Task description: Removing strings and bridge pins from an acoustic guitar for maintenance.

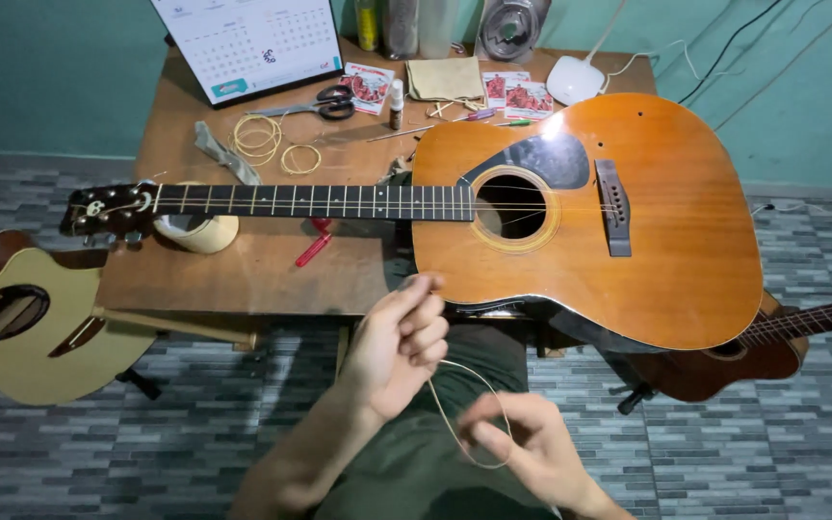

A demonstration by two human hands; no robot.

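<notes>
Orange-brown wood first: the acoustic guitar [570,212] is lying across the table [243,270], just above both hands. A loose guitar string [455,424] is being pinched at one end by the left hand [397,342], and its loop is being pinched by the right hand [522,443] below it. Looks like uncoiling's being done; feeding it to the bridge [613,207] would need a straightened end. Further up, red-and-white string packets [517,93] and a white desk calendar [247,43] are sitting.
</notes>
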